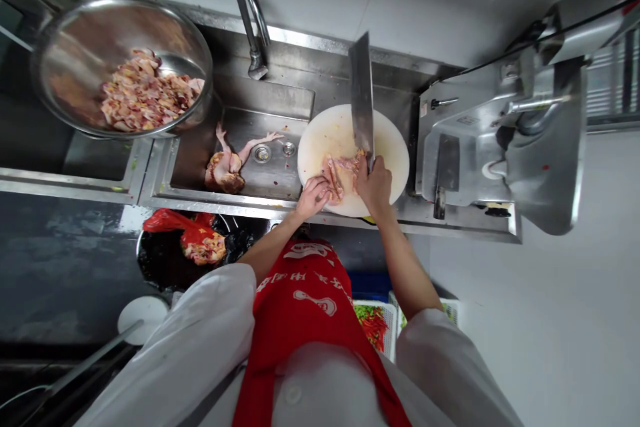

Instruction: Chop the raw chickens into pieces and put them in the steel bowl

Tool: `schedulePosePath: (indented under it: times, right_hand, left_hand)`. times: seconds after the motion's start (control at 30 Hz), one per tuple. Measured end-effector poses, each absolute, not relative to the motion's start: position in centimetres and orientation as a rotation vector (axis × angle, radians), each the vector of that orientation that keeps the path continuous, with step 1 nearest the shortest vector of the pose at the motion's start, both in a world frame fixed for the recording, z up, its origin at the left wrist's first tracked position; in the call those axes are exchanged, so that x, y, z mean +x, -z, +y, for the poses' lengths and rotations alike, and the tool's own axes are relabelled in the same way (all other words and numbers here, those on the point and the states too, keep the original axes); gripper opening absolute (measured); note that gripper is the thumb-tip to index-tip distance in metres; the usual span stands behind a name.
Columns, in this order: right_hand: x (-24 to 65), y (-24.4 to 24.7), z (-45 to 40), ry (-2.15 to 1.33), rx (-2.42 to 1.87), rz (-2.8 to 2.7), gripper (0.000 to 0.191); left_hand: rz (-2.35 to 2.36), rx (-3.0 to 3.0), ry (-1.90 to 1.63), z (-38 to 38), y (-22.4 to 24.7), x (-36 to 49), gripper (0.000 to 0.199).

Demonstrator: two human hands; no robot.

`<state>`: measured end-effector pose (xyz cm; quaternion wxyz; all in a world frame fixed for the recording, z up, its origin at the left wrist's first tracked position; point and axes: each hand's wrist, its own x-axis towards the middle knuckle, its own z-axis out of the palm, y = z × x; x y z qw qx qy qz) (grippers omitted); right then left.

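Observation:
A round white cutting board [390,147] lies at the right end of the sink counter, with raw poultry pieces [336,177] on it. My right hand [375,183] is wrapped round the handle of a wide cleaver [362,93], whose blade points away from me over the board, beside the meat. At the board's left front edge, my left hand [314,196] rests against the meat with its fingers bent and close together. Whether those fingers grip the meat is hard to see. Part of a plucked bird with its feet [226,170] lies in the sink basin.
A large steel bowl [75,100] of chopped meat stands at the left. A faucet [257,63] rises behind the sink [270,97]. A metal slicing machine [470,127] stands at the right. Below the counter are a black-lined bin [155,257] and a basket [391,330] of peppers.

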<state>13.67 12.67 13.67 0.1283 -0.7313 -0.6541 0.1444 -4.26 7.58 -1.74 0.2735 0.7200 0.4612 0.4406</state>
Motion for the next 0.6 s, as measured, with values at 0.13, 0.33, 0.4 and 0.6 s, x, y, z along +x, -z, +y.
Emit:
schedulePosePath:
  times: [0.13,0.33,0.4,0.6]
  right_hand:
    - [11.0,-13.5,11.0,-0.341,-1.997,-1.913,0.057]
    - [9.9,-8.9,8.1,-0.514,-2.098,-2.024,0.054]
    - [10.1,-8.2,7.3,-0.562,-2.225,-2.071,0.050]
    - [12.1,-8.2,4.1,-0.677,-2.486,-2.181,0.045]
  left_hand:
    - [1.321,1.930,-1.205,7.2,2.1,-4.3,0.023]
    - [1.457,1.904,-1.168,6.7,2.5,-4.4,0.020]
    - [1.452,1.941,-1.129,7.1,2.3,-4.1,0.021]
    - [1.425,2.033,-0.955,9.3,2.1,-3.1,0.021]
